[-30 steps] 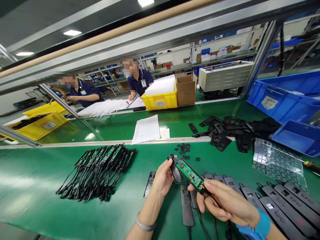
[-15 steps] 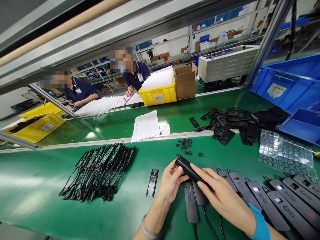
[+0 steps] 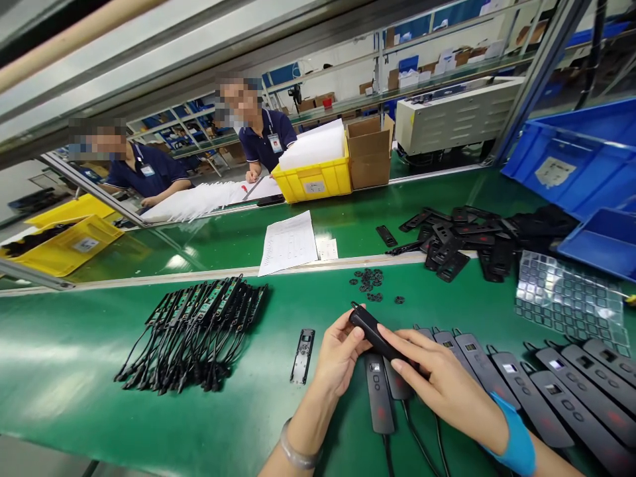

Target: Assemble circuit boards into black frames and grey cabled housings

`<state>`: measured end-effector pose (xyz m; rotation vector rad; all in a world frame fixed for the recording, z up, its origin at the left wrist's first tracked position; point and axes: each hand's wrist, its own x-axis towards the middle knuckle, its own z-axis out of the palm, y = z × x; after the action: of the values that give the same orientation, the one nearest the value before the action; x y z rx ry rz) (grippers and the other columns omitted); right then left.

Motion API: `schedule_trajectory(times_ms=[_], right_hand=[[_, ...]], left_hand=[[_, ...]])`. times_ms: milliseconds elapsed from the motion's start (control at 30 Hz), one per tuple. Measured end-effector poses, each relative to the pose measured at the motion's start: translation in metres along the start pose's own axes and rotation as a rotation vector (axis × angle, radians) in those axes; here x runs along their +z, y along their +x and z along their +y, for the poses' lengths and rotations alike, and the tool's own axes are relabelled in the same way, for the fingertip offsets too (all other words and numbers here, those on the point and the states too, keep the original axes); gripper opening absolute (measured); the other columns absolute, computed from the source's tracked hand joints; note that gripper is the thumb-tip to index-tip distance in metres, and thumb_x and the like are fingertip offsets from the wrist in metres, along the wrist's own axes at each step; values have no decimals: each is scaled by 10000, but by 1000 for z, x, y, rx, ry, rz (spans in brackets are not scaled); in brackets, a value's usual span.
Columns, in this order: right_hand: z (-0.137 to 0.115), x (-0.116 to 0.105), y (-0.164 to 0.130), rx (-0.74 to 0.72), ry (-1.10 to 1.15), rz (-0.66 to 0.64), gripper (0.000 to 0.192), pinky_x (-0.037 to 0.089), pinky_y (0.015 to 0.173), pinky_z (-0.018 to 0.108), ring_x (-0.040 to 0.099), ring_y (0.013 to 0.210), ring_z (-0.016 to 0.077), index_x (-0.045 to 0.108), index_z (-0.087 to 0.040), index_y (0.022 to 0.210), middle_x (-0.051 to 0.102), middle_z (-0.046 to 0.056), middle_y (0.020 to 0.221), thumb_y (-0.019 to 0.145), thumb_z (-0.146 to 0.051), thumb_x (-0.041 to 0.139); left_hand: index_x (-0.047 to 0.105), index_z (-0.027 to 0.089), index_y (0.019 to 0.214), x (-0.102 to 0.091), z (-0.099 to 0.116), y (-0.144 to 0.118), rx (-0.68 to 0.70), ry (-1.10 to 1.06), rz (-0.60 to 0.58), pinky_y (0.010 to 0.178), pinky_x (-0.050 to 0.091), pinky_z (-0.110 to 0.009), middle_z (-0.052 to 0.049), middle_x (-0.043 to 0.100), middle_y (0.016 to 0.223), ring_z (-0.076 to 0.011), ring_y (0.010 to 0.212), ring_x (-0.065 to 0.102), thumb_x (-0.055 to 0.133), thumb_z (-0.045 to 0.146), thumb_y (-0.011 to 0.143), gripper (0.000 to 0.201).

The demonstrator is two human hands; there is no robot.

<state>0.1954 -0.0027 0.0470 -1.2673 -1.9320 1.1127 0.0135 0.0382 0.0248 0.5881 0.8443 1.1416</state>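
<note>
Both hands grip a slim black handheld device (image 3: 373, 331) with a small loop at its upper end, tilted above the bench. My left hand (image 3: 338, 354) is closed round the upper end, thumb on its side. Fingers of my right hand (image 3: 432, 374) press along the lower part, hiding that end. Just below lies a finished-looking grey device (image 3: 380, 397) with a small screen, buttons and a cable. More such grey devices (image 3: 549, 404) lie in a row to the right. Left of my hands is a single open casing half (image 3: 302, 356). Small black button pieces (image 3: 366, 279) lie beyond the hands.
Several circuit boards with black cables (image 3: 199, 331) lie at left. Black casing parts (image 3: 450, 238) are heaped at back right, near a clear sheet of square pieces (image 3: 571, 298) and blue bins (image 3: 571, 159). A paper sheet (image 3: 288, 242) and yellow bin (image 3: 315, 179) stand farther back. Two people sit opposite.
The camera view has shifted slightly. Both hands keep their hold on the black device, with hardly any movement. One person opposite sits a little more upright.
</note>
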Motion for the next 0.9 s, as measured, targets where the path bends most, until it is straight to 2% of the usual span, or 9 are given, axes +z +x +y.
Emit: schedule_trajectory(times_ms=[133, 200, 367, 467, 533, 600, 667, 733, 900], right_hand=[[3, -1, -1, 49, 84, -46, 441, 444, 549, 217, 523, 740, 120, 364, -335, 1437, 489, 44, 1191, 996, -359, 355], [4, -3, -1, 61, 82, -58, 443, 431, 520, 217, 502, 675, 107, 358, -341, 1438, 491, 39, 1190, 996, -364, 354], [7, 1, -2, 1, -43, -2, 434, 489, 786, 285, 548, 908, 152, 350, -377, 1432, 465, 44, 1197, 1002, -319, 332], [11, 8, -3, -39, -225, 41, 431, 497, 744, 361, 554, 874, 185, 392, -398, 1403, 435, 75, 1178, 997, -286, 298], [13, 12, -3, -26, -285, 36, 439, 499, 703, 376, 556, 848, 201, 355, -386, 1426, 436, 90, 1178, 998, -312, 289], [14, 13, -2, 31, -224, 47, 456, 496, 751, 377, 550, 937, 224, 317, -312, 1450, 465, 100, 1206, 998, -376, 312], [13, 13, 0, 81, -115, 68, 420, 473, 813, 363, 534, 996, 218, 406, -237, 1375, 518, 91, 1172, 997, -406, 334], [11, 11, 2, 81, -47, 74, 301, 448, 801, 351, 531, 948, 198, 517, -221, 1193, 555, 60, 1062, 1000, -372, 343], [13, 13, 4, 58, -65, 100, 216, 400, 742, 358, 486, 873, 203, 517, -212, 1038, 515, 41, 950, 1004, -323, 334]], left_hand=[[706, 163, 1036, 0, 0, 1, -36, 12, -11, 712, 535, -270, -69, 638, 905, -156, 803, 591, 863, 289, 602, 478], [708, 157, 1027, 1, 0, 2, -33, 17, -17, 705, 537, -275, -66, 635, 877, -157, 790, 591, 862, 291, 602, 472], [689, 162, 1072, 3, 2, -1, -16, -24, -50, 783, 527, -294, -80, 651, 961, -178, 863, 613, 847, 252, 632, 475], [680, 141, 1062, 3, 2, -2, -25, -70, -80, 870, 500, -317, -114, 655, 1031, -230, 990, 616, 814, 272, 688, 419], [690, 132, 969, 3, 0, -2, -16, -88, -42, 840, 504, -293, -103, 671, 961, -218, 956, 633, 783, 294, 730, 304], [686, 130, 910, 2, -2, -1, 3, -73, -8, 802, 508, -273, -87, 678, 886, -197, 896, 647, 760, 298, 757, 239], [682, 128, 921, 1, -4, -1, 21, -44, -10, 817, 503, -280, -91, 681, 886, -201, 906, 648, 751, 292, 767, 235], [681, 130, 940, 0, -5, -2, 38, -29, -16, 845, 494, -291, -98, 684, 909, -214, 935, 644, 749, 297, 769, 249], [685, 135, 947, -1, -8, -3, 83, -1, 1, 843, 480, -263, -105, 690, 917, -184, 911, 641, 752, 317, 763, 267]])
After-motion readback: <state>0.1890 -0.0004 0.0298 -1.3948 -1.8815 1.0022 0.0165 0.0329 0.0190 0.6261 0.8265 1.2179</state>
